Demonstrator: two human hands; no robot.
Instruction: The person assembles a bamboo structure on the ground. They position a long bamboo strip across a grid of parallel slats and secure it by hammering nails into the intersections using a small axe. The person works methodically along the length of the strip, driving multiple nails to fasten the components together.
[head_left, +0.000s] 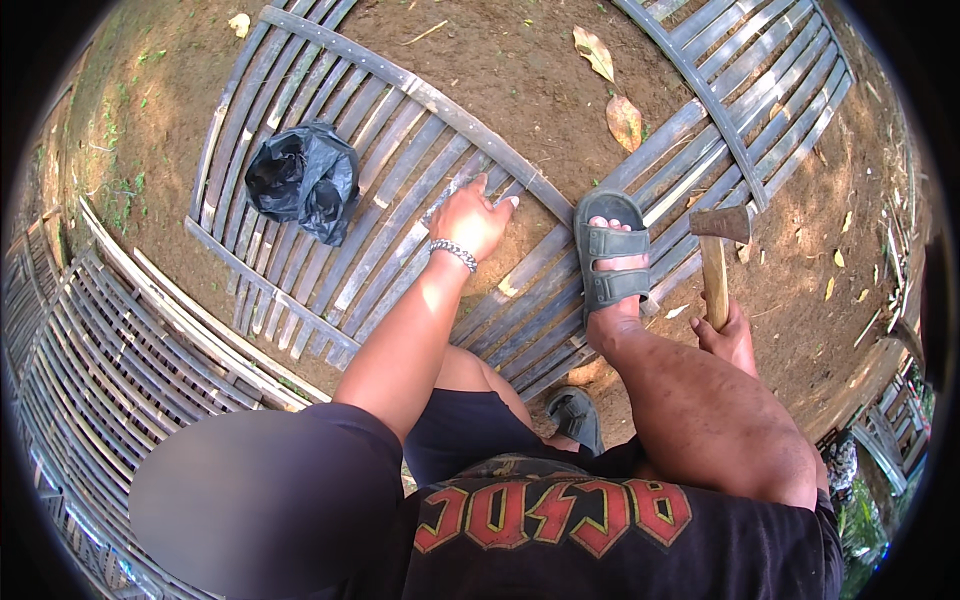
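My left hand [470,222], with a chain bracelet [453,252] at its wrist, rests on a bamboo slat panel [385,165]. Its thumb and forefinger are spread apart near the panel's far rail; the undersides of the fingers are hidden. At my right side, past my leg, my right hand [728,335] is closed round the wooden handle of a hatchet [715,265]. The hatchet's rusty metal head points up and away from me. One sandalled foot [618,255] stands on bamboo slats between the two hands.
A crumpled black plastic bag [303,182] lies on the panel's left part. Another slatted bamboo section [745,95] extends to the far right. More bamboo slatting [130,350] stands at left. Dry leaves [624,122] lie on the brown soil.
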